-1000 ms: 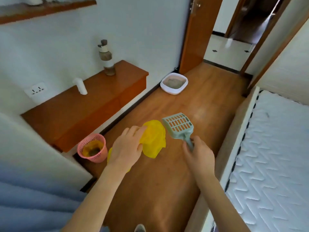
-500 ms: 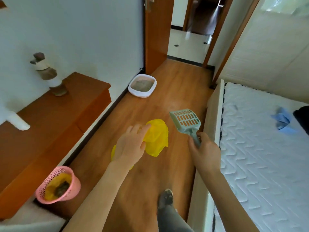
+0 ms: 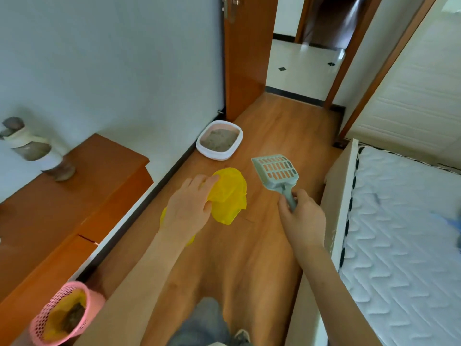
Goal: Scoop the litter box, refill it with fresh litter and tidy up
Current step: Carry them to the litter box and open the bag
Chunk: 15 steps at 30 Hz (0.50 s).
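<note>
A white litter box [image 3: 219, 153] with grey litter in it sits on the wooden floor against the wall, beside the open door. My left hand [image 3: 189, 208] holds a crumpled yellow plastic bag [image 3: 230, 198] out in front of me, its fingers curled round the bag's edge. My right hand [image 3: 301, 218] grips the handle of a pale green slotted litter scoop [image 3: 275, 171], blade up and empty. Both hands hang in the air well short of the litter box.
A pink mesh bin [image 3: 50, 318] lined with a yellow bag stands at the lower left by a low wooden cabinet [image 3: 74, 208]. A figurine [image 3: 30, 148] is on the cabinet. A bare white mattress [image 3: 404, 233] fills the right. The doorway [image 3: 306, 63] lies ahead.
I have walked forward along the floor: the litter box looks nearer and the pink bin has slid down to the lower left. Both hands keep the same hold on bag and scoop.
</note>
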### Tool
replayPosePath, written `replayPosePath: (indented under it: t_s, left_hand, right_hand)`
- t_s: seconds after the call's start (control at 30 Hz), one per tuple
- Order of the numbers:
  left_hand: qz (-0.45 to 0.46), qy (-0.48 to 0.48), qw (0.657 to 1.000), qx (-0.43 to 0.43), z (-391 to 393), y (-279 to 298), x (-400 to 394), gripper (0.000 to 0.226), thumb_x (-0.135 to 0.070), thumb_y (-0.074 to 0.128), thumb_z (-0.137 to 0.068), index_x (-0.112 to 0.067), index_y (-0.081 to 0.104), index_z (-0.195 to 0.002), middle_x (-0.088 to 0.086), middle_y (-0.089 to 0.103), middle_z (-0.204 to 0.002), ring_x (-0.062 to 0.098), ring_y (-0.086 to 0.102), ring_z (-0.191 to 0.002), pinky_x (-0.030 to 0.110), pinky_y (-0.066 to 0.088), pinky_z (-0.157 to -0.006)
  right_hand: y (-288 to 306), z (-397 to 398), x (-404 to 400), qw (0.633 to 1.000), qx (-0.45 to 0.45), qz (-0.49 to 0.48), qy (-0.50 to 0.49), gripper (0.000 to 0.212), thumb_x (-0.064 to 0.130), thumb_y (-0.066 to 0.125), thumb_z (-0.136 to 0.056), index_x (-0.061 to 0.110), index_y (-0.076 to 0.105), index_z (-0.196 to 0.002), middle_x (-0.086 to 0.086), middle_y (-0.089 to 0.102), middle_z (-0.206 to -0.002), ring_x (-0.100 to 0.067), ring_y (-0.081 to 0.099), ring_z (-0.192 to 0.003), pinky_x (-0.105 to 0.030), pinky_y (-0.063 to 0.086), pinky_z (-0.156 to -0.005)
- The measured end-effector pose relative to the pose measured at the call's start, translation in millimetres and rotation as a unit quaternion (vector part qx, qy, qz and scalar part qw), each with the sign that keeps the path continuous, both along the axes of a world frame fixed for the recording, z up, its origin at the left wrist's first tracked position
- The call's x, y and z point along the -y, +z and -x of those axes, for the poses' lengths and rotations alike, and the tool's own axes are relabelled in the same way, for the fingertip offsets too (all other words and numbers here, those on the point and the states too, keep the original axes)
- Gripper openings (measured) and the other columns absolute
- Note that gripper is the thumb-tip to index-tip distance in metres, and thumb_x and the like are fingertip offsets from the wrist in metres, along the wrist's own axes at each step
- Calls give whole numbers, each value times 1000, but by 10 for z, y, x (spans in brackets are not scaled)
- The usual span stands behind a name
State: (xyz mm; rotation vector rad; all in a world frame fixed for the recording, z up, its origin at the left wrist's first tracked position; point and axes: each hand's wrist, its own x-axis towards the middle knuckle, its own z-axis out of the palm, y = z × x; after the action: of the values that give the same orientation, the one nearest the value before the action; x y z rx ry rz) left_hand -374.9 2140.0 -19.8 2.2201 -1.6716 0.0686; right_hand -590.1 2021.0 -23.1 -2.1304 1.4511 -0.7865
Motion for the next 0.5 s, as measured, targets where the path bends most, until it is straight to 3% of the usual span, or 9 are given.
replayPosePath:
  t_s: [0.17, 0.3, 0.5]
  left_hand:
    - [2, 1, 1000, -16, -501, -224, 925, 69, -7, 67, -75, -26, 37, -135, 11, 57, -115, 32, 56, -93, 42, 54, -61]
    - [16, -18, 1000, -16, -997, -290, 1848, 65, -3, 69, -71, -15, 52, -133, 10, 60, -109, 32, 57, -87, 37, 50, -55]
    - [37, -63, 997, -12, -1633, -106, 3268, 58, -7, 59, -73, -14, 53, -130, 10, 59, -107, 32, 58, -88, 35, 47, -51]
  right_hand:
    - [-149, -490, 968, 1000, -12, -5, 1, 18, 32, 54, -93, 15, 57, -87, 6, 54, -63, -10, 50, -52, -25, 39, -46]
    - [-108, -994, 1839, 1000, -24, 8, -7, 19, 33, 53, -94, 15, 59, -95, 7, 55, -67, -8, 51, -55, -23, 36, -47]
    - [138, -1526, 3035, 999, -26, 22, -34, 18, 33, 53, -94, 15, 58, -97, 10, 56, -72, -7, 52, -57, -18, 33, -48]
